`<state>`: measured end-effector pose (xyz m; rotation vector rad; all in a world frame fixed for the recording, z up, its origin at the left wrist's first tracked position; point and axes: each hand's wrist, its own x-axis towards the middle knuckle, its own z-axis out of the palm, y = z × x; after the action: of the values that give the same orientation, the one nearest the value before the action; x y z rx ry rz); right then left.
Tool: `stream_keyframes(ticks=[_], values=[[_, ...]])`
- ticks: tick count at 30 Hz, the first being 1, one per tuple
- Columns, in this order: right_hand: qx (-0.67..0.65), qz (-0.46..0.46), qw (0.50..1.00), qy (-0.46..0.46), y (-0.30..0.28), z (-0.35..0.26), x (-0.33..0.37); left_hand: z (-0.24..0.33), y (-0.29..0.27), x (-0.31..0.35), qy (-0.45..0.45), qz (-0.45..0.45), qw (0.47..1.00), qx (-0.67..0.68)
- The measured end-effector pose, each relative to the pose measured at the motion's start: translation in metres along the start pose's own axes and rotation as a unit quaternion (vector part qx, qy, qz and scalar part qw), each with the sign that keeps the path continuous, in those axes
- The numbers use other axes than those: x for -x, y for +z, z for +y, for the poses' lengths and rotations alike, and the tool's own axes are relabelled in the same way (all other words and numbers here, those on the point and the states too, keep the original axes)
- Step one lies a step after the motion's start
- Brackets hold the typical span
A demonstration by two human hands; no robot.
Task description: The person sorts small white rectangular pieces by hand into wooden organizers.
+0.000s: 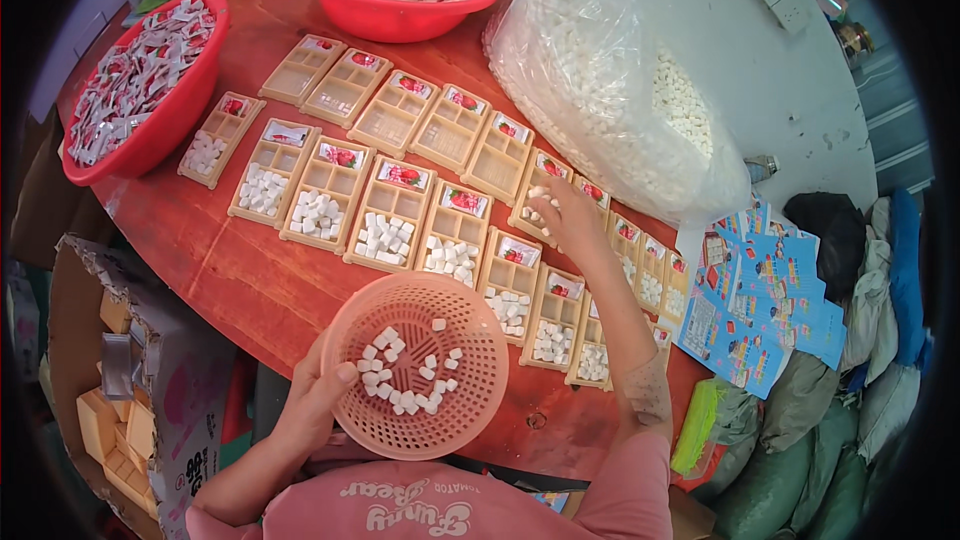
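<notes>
My left hand (315, 390) grips the rim of a round pink plastic basket (495, 340), its thumb over the edge. Small white cubes (380, 365), looking like marshmallows, lie on the basket's floor. Further right, my right hand (570, 220) reaches over a beige compartment tray (536, 183) in the far row. Its fingers are bent together at the tray, with white cubes at the tips; part of the grip is hidden. The near row's trays (390, 192) hold white cubes and red-and-white packets. Several far-row trays (405, 112) hold packets in their top compartments.
On the red table (230, 260), a red basin (215, 60) of small packets stands left, another red basin (400, 22) at the back. A clear bag (570, 50) of white pieces lies back right, blue printed sheets (740, 355) at right. A cardboard box (185, 370) stands lower left.
</notes>
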<state>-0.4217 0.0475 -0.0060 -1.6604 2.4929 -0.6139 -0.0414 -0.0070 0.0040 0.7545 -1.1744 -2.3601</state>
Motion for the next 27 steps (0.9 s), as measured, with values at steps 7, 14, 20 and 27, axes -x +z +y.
stream_keyframes(ticks=[7, 14, 20, 27], values=[[-0.047, 0.195, 0.980, -0.013, 0.025, 0.004, -0.008, -0.002, -0.002, -0.003, 0.006, 0.012, 1.000, 0.028], [-0.114, 0.223, 0.968, -0.020, 0.032, 0.001, -0.006, -0.007, -0.005, -0.002, 0.005, 0.020, 0.999, 0.040], [-0.176, 0.212, 0.961, 0.000, 0.031, 0.011, -0.005, -0.010, -0.003, -0.003, -0.006, 0.016, 0.999, 0.037], [-0.385, 0.148, 0.906, 0.098, 0.022, 0.025, -0.003, -0.010, -0.002, -0.005, -0.007, 0.010, 0.999, 0.044]])
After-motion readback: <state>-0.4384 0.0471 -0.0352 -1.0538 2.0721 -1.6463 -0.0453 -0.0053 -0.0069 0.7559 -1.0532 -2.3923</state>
